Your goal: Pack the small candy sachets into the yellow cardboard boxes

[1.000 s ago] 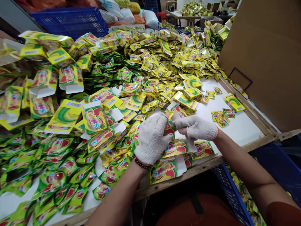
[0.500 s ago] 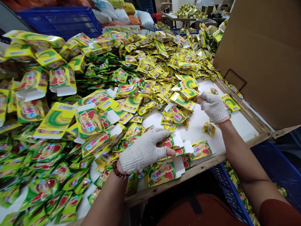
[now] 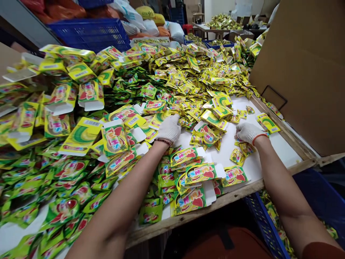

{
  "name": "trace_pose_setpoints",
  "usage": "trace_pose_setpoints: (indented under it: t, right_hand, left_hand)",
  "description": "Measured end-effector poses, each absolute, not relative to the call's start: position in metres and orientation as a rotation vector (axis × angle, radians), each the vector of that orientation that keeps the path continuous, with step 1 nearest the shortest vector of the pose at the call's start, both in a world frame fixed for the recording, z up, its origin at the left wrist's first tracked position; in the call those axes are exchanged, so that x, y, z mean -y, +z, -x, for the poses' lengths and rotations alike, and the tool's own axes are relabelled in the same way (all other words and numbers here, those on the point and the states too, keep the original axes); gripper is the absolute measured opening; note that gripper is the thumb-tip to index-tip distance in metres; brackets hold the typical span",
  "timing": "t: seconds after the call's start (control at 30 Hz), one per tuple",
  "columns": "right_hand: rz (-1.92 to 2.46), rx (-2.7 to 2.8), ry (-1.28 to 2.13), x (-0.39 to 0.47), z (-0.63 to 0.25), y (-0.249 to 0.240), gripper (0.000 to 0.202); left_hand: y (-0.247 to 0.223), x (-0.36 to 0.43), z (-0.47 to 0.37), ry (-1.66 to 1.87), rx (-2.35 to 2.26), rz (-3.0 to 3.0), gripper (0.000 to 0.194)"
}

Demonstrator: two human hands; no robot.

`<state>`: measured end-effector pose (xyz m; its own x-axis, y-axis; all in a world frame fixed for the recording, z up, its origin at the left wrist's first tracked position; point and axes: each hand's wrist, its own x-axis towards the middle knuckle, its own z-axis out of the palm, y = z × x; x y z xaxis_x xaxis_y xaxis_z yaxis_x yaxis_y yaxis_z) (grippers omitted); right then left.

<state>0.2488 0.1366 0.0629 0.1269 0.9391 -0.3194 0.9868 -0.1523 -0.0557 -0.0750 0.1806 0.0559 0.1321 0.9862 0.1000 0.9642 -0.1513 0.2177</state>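
Note:
My left hand (image 3: 169,128), in a white knitted glove with a beaded bracelet at the wrist, reaches to the edge of the heap of yellow sachets (image 3: 183,77). Its fingers curl down and what they hold is hidden. On the white tabletop (image 3: 229,138) my right hand (image 3: 246,132), gloved too, has its fingers bent beside small yellow sachets (image 3: 237,156). Between the hands a carton (image 3: 206,133) lies on more sachets. Several printed cartons with open white flaps, among them a front carton (image 3: 190,200), lie stacked near the wooden edge.
Green sachets (image 3: 72,208) and empty-looking cartons (image 3: 81,136) cover the left side. A cardboard sheet (image 3: 299,75) stands at the right, near a wooden rim (image 3: 291,138). Blue crates (image 3: 88,34) stand behind; another blue crate (image 3: 318,194) is below at the right.
My left hand has left the front cartons and moved forward to the heap. My right hand has come slightly nearer and closed more, beside more small sachets. The view has shifted a little.

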Motion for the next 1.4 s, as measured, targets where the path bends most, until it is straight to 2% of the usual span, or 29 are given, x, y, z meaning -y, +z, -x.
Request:
trace_pose_setpoints:
  t: [0.23, 0.33, 0.47, 0.6, 0.7, 0.83, 0.9, 1.07, 1.23, 1.4]
  right_hand:
    - [-2.140, -1.921, -0.516, -0.128, -0.253, 0.075, 0.017]
    - [-2.118, -1.996, -0.456, -0.125, -0.252, 0.079, 0.010]
    - [-2.212, -2.248, -0.492, -0.119, -0.251, 0.087, 0.014]
    - [-2.324, -2.389, -0.905, -0.113, -0.251, 0.092, 0.020]
    - [-2.333, -2.547, -1.323, -0.107, -0.234, 0.094, 0.012]
    - [-2.205, -2.529, -1.938, -0.096, -0.189, 0.091, 0.020]
    - [-2.115, -2.452, -2.195, -0.088, -0.167, 0.088, 0.023]
    - [-1.880, -2.376, -2.617, -0.075, -0.142, 0.081, 0.036]
    - [-1.908, -2.373, -2.652, -0.074, -0.137, 0.078, 0.052]
    - [-2.005, -2.289, -2.634, -0.079, -0.136, 0.072, 0.038]
  left_hand:
    - [0.049, -0.192, 0.074, 0.171, -2.030, -2.206, 0.028]
    - [0.050, -0.191, 0.076, 0.195, -2.029, -2.283, 0.033]
    - [0.054, -0.192, 0.073, 0.157, -1.938, -2.403, 0.025]
    - [0.064, -0.174, 0.072, 0.558, -1.955, -2.383, 0.018]
    - [0.076, -0.136, 0.072, 0.854, -1.928, -2.354, 0.020]
    - [0.088, -0.077, 0.062, 1.309, -1.565, -2.477, 0.014]
    - [0.087, -0.059, 0.052, 1.304, -1.468, -2.646, 0.014]
    - [0.073, -0.050, 0.038, 1.006, -1.543, -2.913, 0.018]
    - [0.072, -0.052, 0.037, 0.767, -1.556, -2.852, 0.020]
    - [0.079, -0.052, 0.036, 0.893, -1.302, -2.731, 0.018]
